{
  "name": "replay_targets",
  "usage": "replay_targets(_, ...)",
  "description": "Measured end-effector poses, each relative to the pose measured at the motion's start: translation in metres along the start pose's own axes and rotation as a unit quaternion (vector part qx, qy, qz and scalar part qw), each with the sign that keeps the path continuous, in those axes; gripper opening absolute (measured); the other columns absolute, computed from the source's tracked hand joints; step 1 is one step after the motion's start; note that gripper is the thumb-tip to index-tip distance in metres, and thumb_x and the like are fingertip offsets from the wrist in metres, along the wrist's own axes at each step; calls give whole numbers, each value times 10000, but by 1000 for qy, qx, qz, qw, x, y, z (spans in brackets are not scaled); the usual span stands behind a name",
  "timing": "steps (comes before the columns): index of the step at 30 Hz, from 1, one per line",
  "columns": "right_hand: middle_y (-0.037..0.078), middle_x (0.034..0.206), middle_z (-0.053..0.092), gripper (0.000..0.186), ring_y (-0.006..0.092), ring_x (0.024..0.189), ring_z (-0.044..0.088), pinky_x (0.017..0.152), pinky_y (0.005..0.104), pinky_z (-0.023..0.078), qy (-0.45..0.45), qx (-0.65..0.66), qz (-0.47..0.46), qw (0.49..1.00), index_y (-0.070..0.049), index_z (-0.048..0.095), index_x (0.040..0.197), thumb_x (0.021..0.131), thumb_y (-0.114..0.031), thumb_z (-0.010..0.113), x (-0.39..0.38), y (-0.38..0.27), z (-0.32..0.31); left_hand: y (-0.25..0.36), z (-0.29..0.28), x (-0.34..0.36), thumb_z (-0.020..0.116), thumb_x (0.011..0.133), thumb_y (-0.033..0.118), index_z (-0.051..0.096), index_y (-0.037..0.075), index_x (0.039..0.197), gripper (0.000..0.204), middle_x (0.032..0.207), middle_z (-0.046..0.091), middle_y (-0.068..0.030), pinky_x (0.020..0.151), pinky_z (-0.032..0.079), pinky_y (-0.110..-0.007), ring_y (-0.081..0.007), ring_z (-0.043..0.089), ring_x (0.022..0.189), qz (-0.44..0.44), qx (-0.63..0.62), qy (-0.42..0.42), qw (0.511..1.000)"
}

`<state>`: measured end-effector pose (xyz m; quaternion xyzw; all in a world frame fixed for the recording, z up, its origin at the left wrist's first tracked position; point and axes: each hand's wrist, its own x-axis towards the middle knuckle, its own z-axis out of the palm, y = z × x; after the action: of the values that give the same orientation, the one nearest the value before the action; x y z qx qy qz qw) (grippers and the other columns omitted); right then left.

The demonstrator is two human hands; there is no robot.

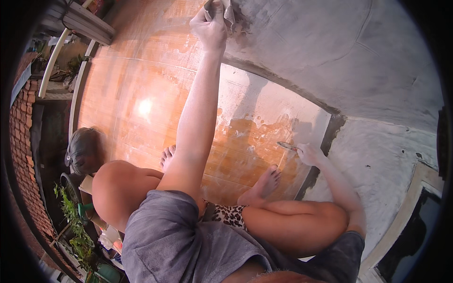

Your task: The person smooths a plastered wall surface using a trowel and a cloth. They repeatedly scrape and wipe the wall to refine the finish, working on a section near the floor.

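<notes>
Right hand (309, 154): fingers curled round one end of a thin flat tool (287, 146); exact finger placement too small to tell. Key relation, as I judge it: the tool projects left of this hand, long axis nearly crosswise, free tip pointing left and slightly away from the body, over the patchy orange floor (118, 94). Whether the tip touches the floor: cannot tell. Right hand is clearly the nearer one to that patch.

Just below and left of the hand: bare right foot (265, 185). Just right of it: dark strip (332, 129) at the foot of the side wall (396, 146). Ahead and left: pale film (235, 89) on the floor, bordering the front wall (325, 61).

Left hand (210, 34): well apart, far ahead and left of the right one, arm outstretched, gripping a grey crumpled sheet (229, 16), cloth or paper unclear, near the front wall; contact unclear.
</notes>
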<state>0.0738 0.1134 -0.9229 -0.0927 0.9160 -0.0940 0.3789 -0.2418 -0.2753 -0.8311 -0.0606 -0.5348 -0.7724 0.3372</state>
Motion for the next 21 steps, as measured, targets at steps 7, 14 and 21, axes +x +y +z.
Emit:
replay_targets(7, 242, 867, 701, 234, 463, 855, 678, 785, 567, 522, 12, -7, -27, 1000, -72, 681, 987, 967, -240, 520, 3, 2, -6, 6, -5, -8, 716, 1004, 335, 727, -9, 943, 350, 792, 689, 0, 655, 460, -233, -67, 593, 718, -35, 95, -28, 994)
replay_targets(14, 246, 861, 710, 244, 456, 864, 689, 794, 571, 524, 36, 10, -3, 999, -73, 680, 988, 970, -257, 521, 5, -5, -16, -10, -19, -8, 794, 934, 215, 727, -3, 1049, 256, 890, 741, -51, 773, 514, -280, -95, 634, 847, -30, 77, -81, 993)
replay_targets(21, 248, 842, 702, 242, 468, 828, 681, 780, 569, 525, 20, -25, -45, 999, -60, 679, 979, 968, -251, 530, 12, -2, -13, -10, -20, -18, 826, 892, 190, 726, 6, 1009, 240, 874, 746, -52, 753, 527, -297, -116, 650, 804, -59, 117, -73, 989)
